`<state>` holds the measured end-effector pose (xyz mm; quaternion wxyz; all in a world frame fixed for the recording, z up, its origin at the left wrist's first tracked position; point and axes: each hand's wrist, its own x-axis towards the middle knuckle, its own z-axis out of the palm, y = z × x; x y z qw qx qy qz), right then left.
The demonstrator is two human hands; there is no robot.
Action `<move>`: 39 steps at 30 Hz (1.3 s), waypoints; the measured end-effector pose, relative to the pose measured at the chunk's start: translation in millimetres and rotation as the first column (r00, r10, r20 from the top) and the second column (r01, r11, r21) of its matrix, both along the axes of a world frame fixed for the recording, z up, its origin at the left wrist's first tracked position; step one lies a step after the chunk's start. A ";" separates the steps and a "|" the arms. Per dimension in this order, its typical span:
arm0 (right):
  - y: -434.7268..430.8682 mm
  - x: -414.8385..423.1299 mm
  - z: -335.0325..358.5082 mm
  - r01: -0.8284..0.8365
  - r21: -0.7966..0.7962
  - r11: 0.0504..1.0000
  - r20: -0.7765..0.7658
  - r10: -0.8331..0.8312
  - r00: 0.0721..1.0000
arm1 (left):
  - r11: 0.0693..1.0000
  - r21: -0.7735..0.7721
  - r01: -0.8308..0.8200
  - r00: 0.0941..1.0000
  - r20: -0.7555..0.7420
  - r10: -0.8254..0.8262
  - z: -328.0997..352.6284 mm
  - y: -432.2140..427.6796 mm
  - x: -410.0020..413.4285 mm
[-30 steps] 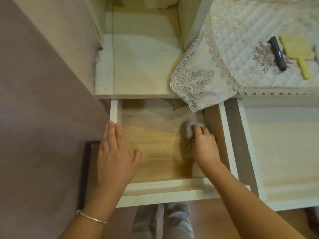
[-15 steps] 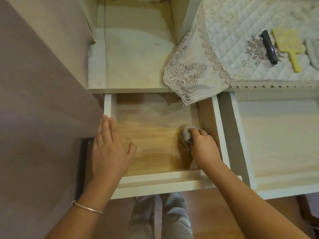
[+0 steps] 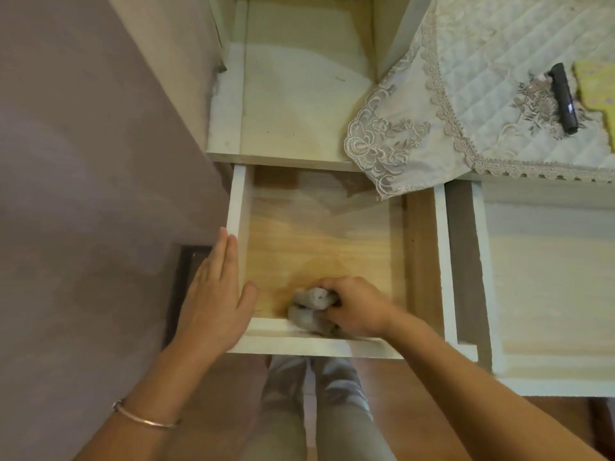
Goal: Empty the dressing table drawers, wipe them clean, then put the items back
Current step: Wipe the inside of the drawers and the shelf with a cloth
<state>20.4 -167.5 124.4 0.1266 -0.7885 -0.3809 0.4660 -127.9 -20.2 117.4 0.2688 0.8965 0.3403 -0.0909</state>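
The left drawer [image 3: 441,261] of the dressing table is pulled out, its bare wooden bottom showing a damp darker patch. My right hand [image 3: 357,306] grips a bunched grey cloth [image 3: 311,311] and presses it into the drawer's front inner corner area, against the front wall. My left hand [image 3: 214,294] lies flat with straight fingers on the drawer's left wall, thumb hooked inside. A second drawer [image 3: 479,261] to the right is also pulled out, with nothing visible inside it.
A quilted lace-edged runner [image 3: 466,104] covers the tabletop and hangs over the left drawer's back corner. On it lie a black tube [image 3: 564,98] and a yellow hand mirror [image 3: 595,88]. A mauve wall [image 3: 83,161] stands close on the left. My legs show below the drawer.
My right hand has dragged the cloth from the drawer's right middle toward me and leftward to the front wall. My left hand has stayed on the left wall.
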 end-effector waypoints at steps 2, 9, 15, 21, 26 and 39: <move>35.4 -23.6 -7.9 -0.078 0.069 0.995 -0.038 0.080 0.996 | 0.998 -0.034 -0.055 0.996 0.067 0.057 -0.8 -4.3 -5.9; 37.3 -27.7 -11.0 -0.093 0.167 0.982 -0.119 0.113 0.986 | 0.993 -0.007 -0.115 0.978 0.175 0.114 -9.5 -23.3 -8.6; -52.3 34.5 1.3 -0.085 -0.042 0.996 0.025 0.086 0.996 | 0.993 0.036 -0.110 0.992 0.062 0.108 -6.1 -25.1 -6.7; -46.0 21.7 1.4 -0.040 0.023 0.999 0.023 0.039 0.999 | 0.993 0.025 -0.117 0.992 0.053 0.116 -4.9 -24.4 -6.5; 32.7 -30.6 -10.7 -0.078 0.163 0.984 -0.053 0.087 0.995 | 0.995 0.027 -0.099 0.993 0.060 0.097 -4.1 -24.3 -6.9; -73.1 38.5 5.9 -0.012 -0.224 0.974 0.176 0.052 0.983 | 0.978 -0.057 -0.201 0.964 0.164 0.208 -1.9 -15.8 -4.0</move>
